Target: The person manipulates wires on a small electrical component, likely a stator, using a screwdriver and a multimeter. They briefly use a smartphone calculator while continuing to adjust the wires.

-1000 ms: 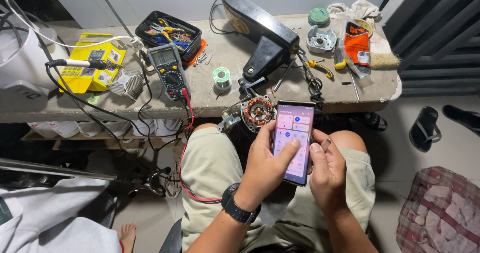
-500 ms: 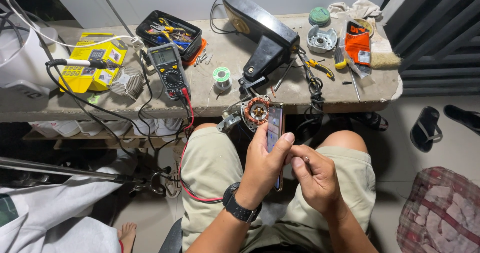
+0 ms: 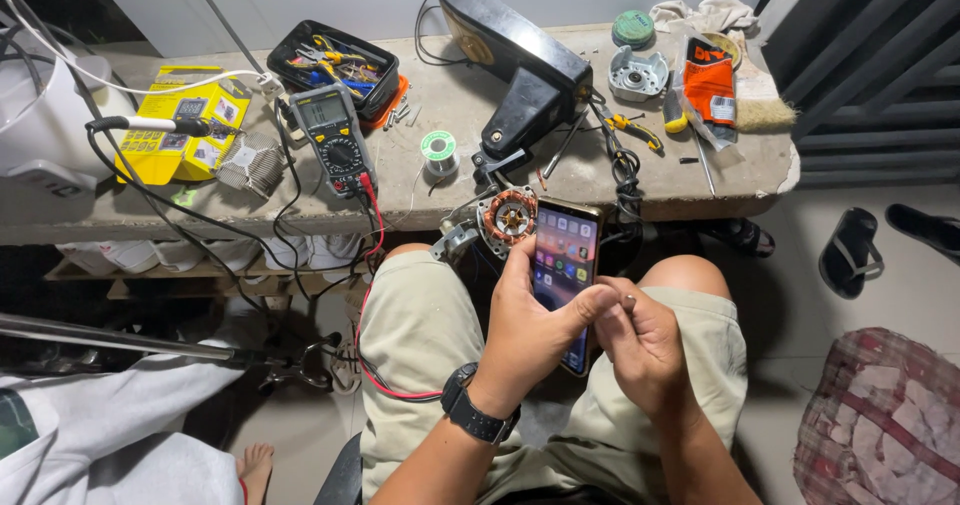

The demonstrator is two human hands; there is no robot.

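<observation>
Smartphone [image 3: 563, 270] sits above your lap, between your knees, its long axis running away from you toward the bench [image 3: 560, 180] edge, lit screen facing up and tilted slightly to your right.

Your left hand [image 3: 530, 330] comes at it from the left side: the palm wraps the left edge and back, and the fingers [image 3: 590, 303] close across the lower half of the screen, so this hand has the firm hold and carries the phone. A dark watch [image 3: 478, 415] sits on that wrist.

Your right hand [image 3: 645, 345] lies just to the right of the phone's lower end, loosely curled, its fingers bunched against the left hand's fingertips near the right edge. I cannot tell whether it pinches anything small or touches the phone's casing. The left hand is plainly the nearer one, already on the phone.

Just beyond the phone's top end, a copper-wound motor stator [image 3: 507, 217] hangs at the bench edge, near but apart from it. Further left on the bench, a multimeter [image 3: 331, 140] rests with its red lead [image 3: 372, 265] trailing down past your left thigh.
</observation>
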